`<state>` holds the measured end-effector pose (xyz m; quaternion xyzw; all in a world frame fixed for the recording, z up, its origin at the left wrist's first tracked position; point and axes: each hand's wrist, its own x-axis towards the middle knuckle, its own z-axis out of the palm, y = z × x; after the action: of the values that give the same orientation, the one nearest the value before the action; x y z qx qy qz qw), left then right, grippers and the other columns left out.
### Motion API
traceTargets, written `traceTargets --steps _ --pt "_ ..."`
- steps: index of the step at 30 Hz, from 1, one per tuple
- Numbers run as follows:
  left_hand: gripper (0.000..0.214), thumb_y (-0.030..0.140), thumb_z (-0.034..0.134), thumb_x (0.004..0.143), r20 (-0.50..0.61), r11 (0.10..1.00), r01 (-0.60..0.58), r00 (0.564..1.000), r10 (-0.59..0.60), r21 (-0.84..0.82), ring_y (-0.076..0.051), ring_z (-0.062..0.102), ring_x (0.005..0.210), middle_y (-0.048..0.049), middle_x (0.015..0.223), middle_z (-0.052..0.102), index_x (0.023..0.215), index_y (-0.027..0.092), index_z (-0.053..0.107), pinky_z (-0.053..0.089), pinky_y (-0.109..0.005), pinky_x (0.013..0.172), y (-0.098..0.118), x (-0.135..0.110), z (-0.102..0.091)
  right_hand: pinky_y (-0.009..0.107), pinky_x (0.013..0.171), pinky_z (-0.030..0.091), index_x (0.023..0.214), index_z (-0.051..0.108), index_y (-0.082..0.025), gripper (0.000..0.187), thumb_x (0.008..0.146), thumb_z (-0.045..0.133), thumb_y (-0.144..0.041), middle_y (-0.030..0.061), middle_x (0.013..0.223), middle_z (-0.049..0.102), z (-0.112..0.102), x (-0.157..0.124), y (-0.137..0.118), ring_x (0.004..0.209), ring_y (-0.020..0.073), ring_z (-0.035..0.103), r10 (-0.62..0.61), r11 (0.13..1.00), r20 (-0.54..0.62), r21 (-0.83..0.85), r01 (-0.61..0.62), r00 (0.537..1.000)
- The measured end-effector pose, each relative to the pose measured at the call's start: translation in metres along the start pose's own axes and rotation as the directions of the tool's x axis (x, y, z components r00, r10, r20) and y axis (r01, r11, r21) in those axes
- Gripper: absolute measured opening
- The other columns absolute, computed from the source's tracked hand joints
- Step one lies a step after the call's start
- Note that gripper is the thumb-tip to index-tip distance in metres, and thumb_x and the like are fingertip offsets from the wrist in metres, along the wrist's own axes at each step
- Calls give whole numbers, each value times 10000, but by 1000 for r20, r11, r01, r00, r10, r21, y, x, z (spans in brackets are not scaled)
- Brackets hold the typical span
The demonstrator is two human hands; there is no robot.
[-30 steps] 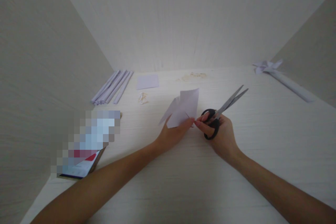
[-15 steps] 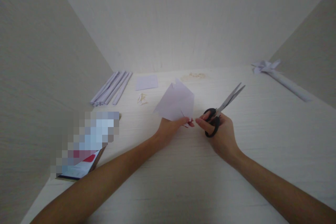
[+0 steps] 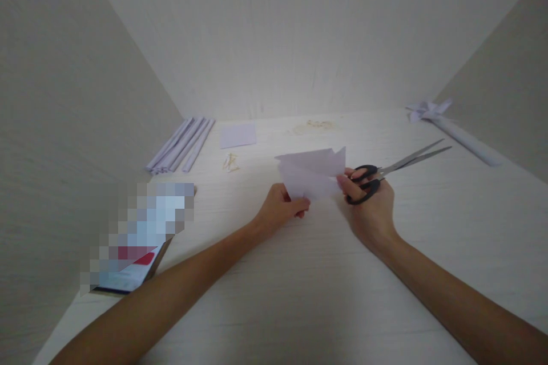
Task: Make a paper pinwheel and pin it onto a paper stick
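A piece of white paper with cut slits hangs above the table between both hands. My left hand pinches its lower left edge between thumb and fingers. At the paper's right side, my right hand takes its edge with thumb and fingertip. The same hand also keeps black-handled scissors hooked on its fingers, their slightly parted blades pointing to the right, away from the paper.
Several rolled paper tubes lie at the back left, beside a flat paper square. Small sticks and a pale pile are nearby. A paper pinwheel on a tube lies right. A partly blurred tablet lies left.
The paper has turned and shifted right, and my right hand now grips its right side. The scissors have swung so that their blades point more to the right.
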<state>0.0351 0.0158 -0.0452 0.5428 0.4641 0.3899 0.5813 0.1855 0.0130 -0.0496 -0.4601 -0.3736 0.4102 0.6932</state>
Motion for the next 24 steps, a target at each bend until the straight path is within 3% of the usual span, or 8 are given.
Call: traceTargets --steps 3,8,12,16,21,24 --pt "174 136 555 588 -88 996 -65 994 60 -55 -44 387 380 50 387 455 429 138 486 278 -184 405 -3 3 -2 195 485 367 633 501 -175 259 527 737 -177 -33 649 565 -1 1 1 563 80 510 22 999 18 -33 -22 1000" --pt "88 183 600 607 -325 935 -226 937 131 -273 -36 395 435 57 465 475 556 141 542 298 -173 441 -6 11 -4 189 405 291 614 505 -167 239 538 731 -187 -60 577 503 2 -3 0 441 44 412 84 992 69 -102 -76 994" --pt "159 270 640 593 -253 928 -167 964 82 -334 -46 427 455 39 491 502 570 136 558 338 -183 467 -2 10 1 188 375 259 610 489 -170 245 545 723 -205 -70 532 478 7 -12 -5 403 41 392 154 986 111 -79 -146 982" --pt "151 265 653 575 -135 988 -78 989 60 -135 -85 481 483 6 520 558 568 135 577 386 -217 486 3 4 7 184 355 241 610 476 -177 267 534 728 -223 -79 495 453 9 -17 -7 378 42 371 198 979 185 -93 -184 963" --pt "138 263 655 591 -219 989 -131 969 112 -71 -150 573 788 -6 675 638 692 176 619 442 -288 759 6 -1 10 181 360 241 601 477 -171 298 515 739 -284 -72 489 448 9 -19 -9 398 45 355 209 969 246 -178 -168 946" --pt "144 284 655 597 -251 990 -131 961 112 -61 -161 574 840 -9 683 645 689 177 624 426 -309 822 7 -2 10 184 359 244 600 482 -165 301 523 731 -316 -74 466 421 10 -19 -11 397 47 341 214 955 264 -258 -145 941"
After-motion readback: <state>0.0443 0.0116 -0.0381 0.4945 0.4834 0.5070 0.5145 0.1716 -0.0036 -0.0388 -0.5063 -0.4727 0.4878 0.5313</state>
